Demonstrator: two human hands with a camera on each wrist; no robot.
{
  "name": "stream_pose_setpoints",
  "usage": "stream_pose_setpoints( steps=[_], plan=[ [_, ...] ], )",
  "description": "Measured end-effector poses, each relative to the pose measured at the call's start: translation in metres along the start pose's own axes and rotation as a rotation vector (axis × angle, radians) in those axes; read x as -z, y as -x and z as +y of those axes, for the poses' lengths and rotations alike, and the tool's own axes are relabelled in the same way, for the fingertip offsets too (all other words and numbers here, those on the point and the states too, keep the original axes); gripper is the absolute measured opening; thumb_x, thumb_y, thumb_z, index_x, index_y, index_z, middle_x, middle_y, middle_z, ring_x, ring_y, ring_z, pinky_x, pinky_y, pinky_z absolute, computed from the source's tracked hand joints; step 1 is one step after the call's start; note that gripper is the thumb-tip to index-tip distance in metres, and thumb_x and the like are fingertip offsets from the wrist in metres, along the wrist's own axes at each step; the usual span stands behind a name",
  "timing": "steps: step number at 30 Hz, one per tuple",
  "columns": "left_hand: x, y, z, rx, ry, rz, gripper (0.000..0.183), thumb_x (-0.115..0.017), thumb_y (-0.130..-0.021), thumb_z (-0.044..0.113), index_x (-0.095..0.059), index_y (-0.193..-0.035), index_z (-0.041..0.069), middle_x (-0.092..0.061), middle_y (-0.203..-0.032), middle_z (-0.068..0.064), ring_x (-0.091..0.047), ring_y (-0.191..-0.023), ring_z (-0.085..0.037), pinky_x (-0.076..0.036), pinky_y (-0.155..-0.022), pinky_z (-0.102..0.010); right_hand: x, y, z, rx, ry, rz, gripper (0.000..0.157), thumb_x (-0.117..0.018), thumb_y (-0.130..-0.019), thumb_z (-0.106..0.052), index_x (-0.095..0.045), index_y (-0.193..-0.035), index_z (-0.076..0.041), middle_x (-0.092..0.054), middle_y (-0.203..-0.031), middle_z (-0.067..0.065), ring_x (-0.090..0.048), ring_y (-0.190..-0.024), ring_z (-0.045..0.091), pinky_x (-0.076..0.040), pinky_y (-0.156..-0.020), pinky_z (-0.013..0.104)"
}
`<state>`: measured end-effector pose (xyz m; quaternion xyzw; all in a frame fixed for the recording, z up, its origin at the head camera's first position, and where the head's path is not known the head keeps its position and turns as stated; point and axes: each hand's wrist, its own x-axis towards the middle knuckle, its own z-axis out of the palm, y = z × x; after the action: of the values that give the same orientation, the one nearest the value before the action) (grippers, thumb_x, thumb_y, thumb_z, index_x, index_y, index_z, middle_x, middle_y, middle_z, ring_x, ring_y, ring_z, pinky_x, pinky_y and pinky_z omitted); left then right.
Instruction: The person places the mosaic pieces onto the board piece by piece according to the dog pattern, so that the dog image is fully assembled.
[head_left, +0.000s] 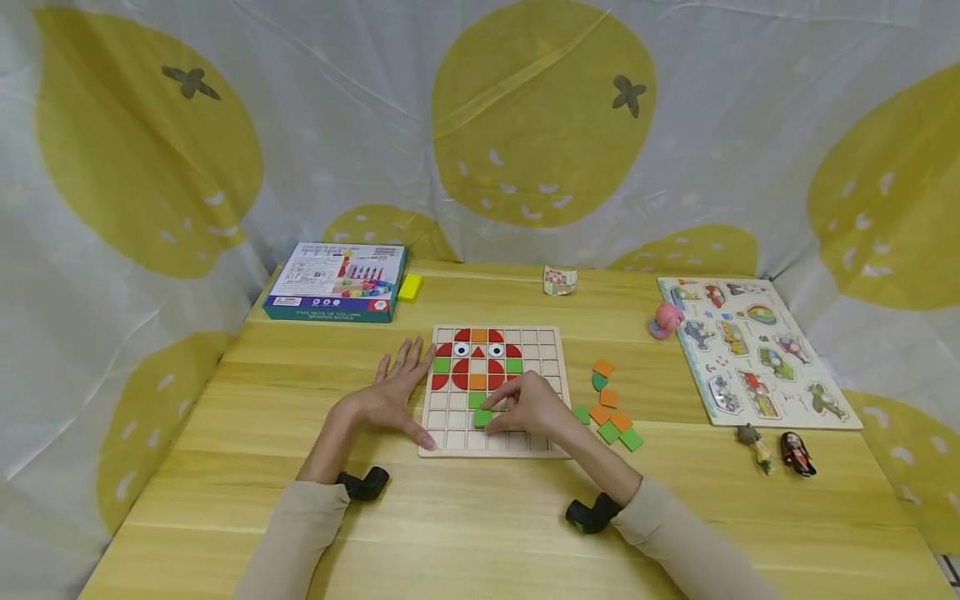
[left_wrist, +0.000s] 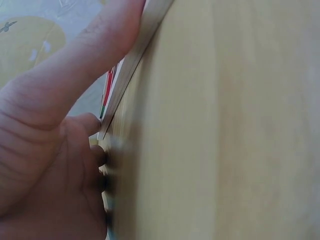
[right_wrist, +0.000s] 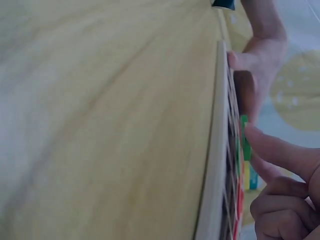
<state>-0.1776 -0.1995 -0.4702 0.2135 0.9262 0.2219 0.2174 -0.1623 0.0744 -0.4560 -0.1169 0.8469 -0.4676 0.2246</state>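
A wooden grid board (head_left: 447, 418) lies on the table with red, orange, green and eye-patterned tiles set in its upper left part. My left hand (head_left: 381, 402) is spread along the board's left edge, thumb at the near left corner and fingertips by the upper left side. Over the lower middle squares, my right hand (head_left: 531, 408) pinches a green square tile (head_left: 482, 419) between thumb and index finger. In the right wrist view that green tile (right_wrist: 245, 139) stands at the board's surface, the other fingers curled. Another green tile (head_left: 477, 400) sits just above it.
Loose orange (head_left: 609, 398) and green tiles (head_left: 631, 439) lie right of the board. A boxed set (head_left: 337, 283) and a yellow block (head_left: 410, 287) are at the back left. A picture puzzle board (head_left: 750, 350), a pink toy (head_left: 665, 320) and two small figures (head_left: 797, 454) are at the right.
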Motion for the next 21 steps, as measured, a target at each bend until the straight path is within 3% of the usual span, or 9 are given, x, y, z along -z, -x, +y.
stream_pose_setpoints(
  steps=[5, 14, 18, 21],
  plan=[
    [0.001, 0.001, 0.000, 0.005, -0.005, 0.001, 0.145, -0.085, -0.055, 0.061, 0.007, -0.156, 0.013, 0.020, -0.161, -0.018, 0.021, -0.148, -0.039, 0.011, -0.116, -0.065, -0.011, -0.003, 0.001, 0.013, 0.008, 0.028, 0.023, -0.089, -0.065, -0.015, -0.079, -0.086, -0.013, -0.037, -0.049, -0.003, -0.034, -0.050, 0.012, -0.025, -0.048, 0.022],
    [0.001, 0.001, 0.000, 0.003, 0.011, 0.000, 0.144, -0.085, -0.055, 0.062, 0.007, -0.156, 0.014, 0.020, -0.161, -0.018, 0.020, -0.148, -0.039, 0.011, -0.116, -0.065, -0.013, -0.005, -0.001, 0.035, 0.048, 0.035, 0.023, -0.090, -0.064, -0.016, -0.079, -0.084, -0.016, -0.037, -0.048, -0.004, -0.032, -0.048, 0.011, -0.024, -0.047, 0.022],
    [0.000, 0.001, 0.002, 0.005, 0.008, -0.007, 0.143, -0.085, -0.056, 0.061, 0.007, -0.156, 0.015, 0.020, -0.161, -0.017, 0.021, -0.148, -0.038, 0.011, -0.116, -0.064, -0.011, -0.008, 0.000, 0.017, 0.044, 0.012, 0.021, -0.089, -0.066, -0.015, -0.079, -0.084, -0.016, -0.041, -0.049, -0.003, -0.035, -0.048, 0.011, -0.024, -0.045, 0.021],
    [0.001, 0.001, 0.002, 0.006, -0.001, -0.011, 0.144, -0.085, -0.056, 0.061, 0.008, -0.156, 0.013, 0.021, -0.160, -0.018, 0.021, -0.148, -0.039, 0.011, -0.116, -0.065, -0.007, -0.009, 0.001, 0.051, 0.044, -0.037, 0.020, -0.087, -0.068, -0.016, -0.079, -0.087, -0.016, -0.041, -0.050, -0.003, -0.035, -0.048, 0.011, -0.025, -0.045, 0.021]
  ],
)
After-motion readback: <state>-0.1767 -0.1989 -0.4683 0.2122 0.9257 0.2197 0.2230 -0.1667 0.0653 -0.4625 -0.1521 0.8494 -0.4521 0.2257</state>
